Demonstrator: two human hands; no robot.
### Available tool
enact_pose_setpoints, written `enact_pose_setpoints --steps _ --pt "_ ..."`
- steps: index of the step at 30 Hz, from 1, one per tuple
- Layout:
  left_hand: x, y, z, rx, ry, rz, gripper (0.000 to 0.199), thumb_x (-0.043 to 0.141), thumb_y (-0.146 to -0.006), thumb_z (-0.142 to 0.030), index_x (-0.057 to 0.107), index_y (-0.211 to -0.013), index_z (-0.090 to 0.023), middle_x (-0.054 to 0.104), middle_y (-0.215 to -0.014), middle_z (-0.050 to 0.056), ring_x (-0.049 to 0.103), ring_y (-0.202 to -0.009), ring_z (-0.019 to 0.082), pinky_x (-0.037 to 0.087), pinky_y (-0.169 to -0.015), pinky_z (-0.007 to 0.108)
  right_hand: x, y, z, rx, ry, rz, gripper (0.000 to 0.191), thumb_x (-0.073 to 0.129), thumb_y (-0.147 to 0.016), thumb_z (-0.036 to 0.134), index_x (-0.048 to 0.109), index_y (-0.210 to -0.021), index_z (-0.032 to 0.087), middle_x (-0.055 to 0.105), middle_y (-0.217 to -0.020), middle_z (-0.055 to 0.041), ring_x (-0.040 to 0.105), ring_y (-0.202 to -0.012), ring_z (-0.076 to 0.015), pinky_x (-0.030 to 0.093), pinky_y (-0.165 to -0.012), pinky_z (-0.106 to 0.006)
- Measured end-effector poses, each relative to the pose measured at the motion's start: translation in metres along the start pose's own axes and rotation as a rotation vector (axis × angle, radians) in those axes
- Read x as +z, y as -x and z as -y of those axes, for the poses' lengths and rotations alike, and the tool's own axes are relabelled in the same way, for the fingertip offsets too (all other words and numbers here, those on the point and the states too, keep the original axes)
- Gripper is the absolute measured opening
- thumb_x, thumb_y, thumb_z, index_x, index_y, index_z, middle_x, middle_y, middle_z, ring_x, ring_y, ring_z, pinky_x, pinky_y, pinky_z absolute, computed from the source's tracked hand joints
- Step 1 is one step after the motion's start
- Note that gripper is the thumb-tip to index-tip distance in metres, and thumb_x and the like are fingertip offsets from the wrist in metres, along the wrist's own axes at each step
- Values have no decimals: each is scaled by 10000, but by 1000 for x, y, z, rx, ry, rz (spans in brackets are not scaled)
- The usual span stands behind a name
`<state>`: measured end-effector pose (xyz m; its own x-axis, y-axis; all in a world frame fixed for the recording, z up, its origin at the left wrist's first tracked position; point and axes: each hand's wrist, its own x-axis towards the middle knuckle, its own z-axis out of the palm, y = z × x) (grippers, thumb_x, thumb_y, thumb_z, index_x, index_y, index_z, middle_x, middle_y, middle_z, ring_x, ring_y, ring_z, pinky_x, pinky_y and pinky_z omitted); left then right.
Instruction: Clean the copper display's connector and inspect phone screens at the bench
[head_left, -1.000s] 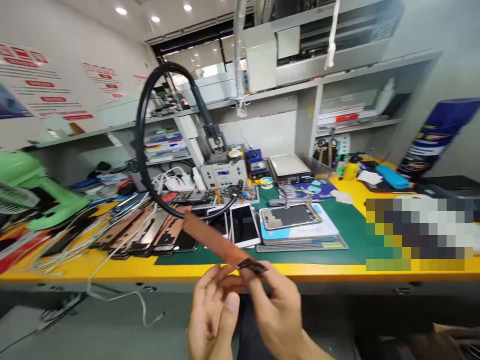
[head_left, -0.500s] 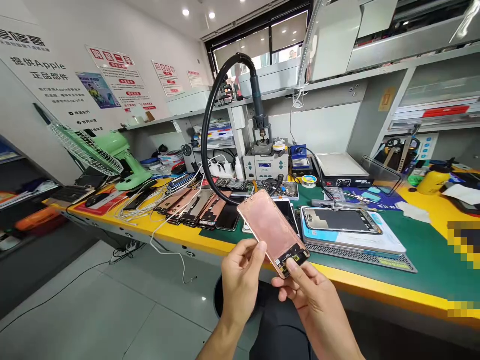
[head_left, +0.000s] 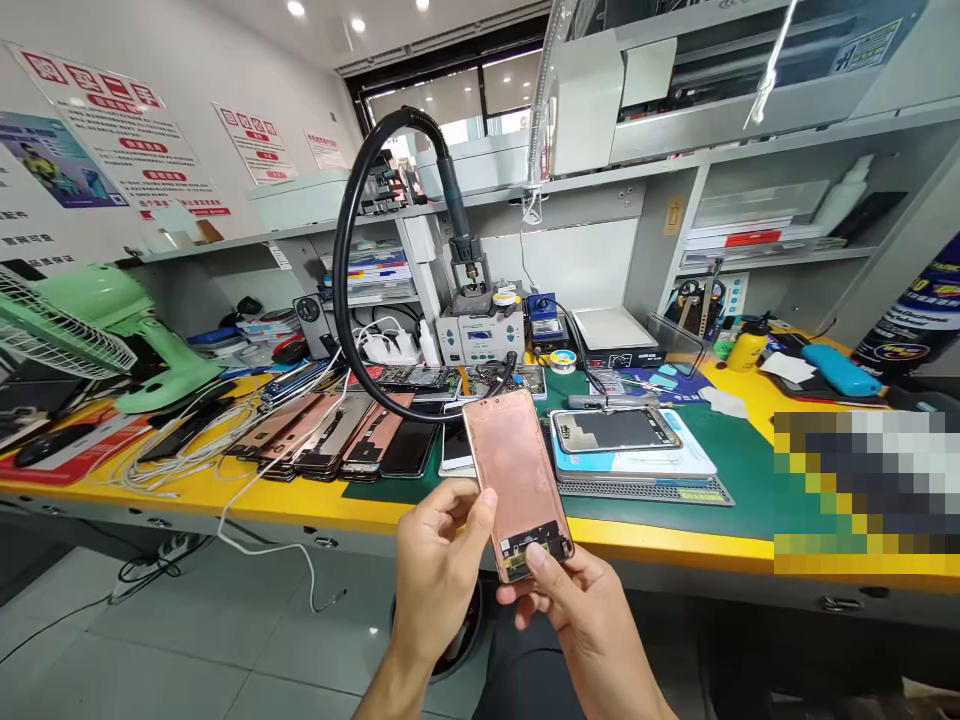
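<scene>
Between my two hands is a phone screen assembly (head_left: 513, 460), its copper-coloured back turned toward me and a black flex-cable strip at the lower end. My left hand (head_left: 444, 560) pinches its left edge with thumb and fingers. At the lower right corner my right hand (head_left: 574, 600) grips it, thumb pressed on the black strip and fingers curled beneath. The piece is held tilted in front of the bench edge. Behind it lies a white-edged phone (head_left: 454, 448), partly hidden. A further phone frame with a dark screen (head_left: 615, 430) rests on a white-blue box to the right.
Several similar copper-backed screens (head_left: 300, 435) lie in a row on the yellow bench, beside white cables (head_left: 165, 440). A hot-air station (head_left: 480, 338) with a looping black hose (head_left: 346, 240) stands behind. A green fan (head_left: 150, 340) is at left, a yellow bottle (head_left: 748, 347) at right.
My view has swung to the right, so the bench things sit further left. The screen assembly has turned more upright, with both hands still on it.
</scene>
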<state>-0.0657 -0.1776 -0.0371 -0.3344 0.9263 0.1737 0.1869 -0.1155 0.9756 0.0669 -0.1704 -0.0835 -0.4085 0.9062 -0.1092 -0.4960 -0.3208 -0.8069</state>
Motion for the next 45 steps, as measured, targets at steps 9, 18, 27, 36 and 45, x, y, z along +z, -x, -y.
enact_pose_setpoints --steps 9,18,27,36,45 --pt "2 -10 -6 75 -3 -35 233 616 -879 -371 618 -757 -173 576 -687 -23 490 -656 104 411 -618 207 -2 2 1 6 14 23 340 715 -845 433 734 -862 94 688 -813 -117 676 -715 -220 491 -570 -260" --pt "10 -1 10 125 362 41 474 738 -760 -424 636 -1152 -178 686 -1114 129 638 -1033 269 487 -928 384 -38 -12 19 -978 792 -82 335 632 -832 60 744 -1099 227 749 -996 -70 702 -891 -242 577 -783 -350" --pt "25 12 5 107 485 28 756 822 -612 -509 550 -1281 -286 618 -1293 138 593 -1165 360 473 -1003 525 -48 -18 65 -1474 1337 -18 500 473 -784 -18 690 -1161 228 735 -1085 -85 668 -1076 -253 595 -852 -393" --pt "20 8 7 128 448 -22 724 841 -562 -531 595 -1208 -315 653 -1236 109 581 -1173 376 460 -1020 546 -46 -18 58 -1426 1190 -93 511 568 -783 -34 642 -1223 215 733 -1049 -112 682 -1016 -249 600 -849 -416" --pt "16 9 18 60 450 -58 775 830 -541 -568 589 -1221 -284 670 -1222 85 581 -1176 357 522 -964 455 -47 -18 54 -1491 1232 -54 309 576 -816 25 696 -1055 179 760 -953 -95 707 -950 -224 611 -869 -369"
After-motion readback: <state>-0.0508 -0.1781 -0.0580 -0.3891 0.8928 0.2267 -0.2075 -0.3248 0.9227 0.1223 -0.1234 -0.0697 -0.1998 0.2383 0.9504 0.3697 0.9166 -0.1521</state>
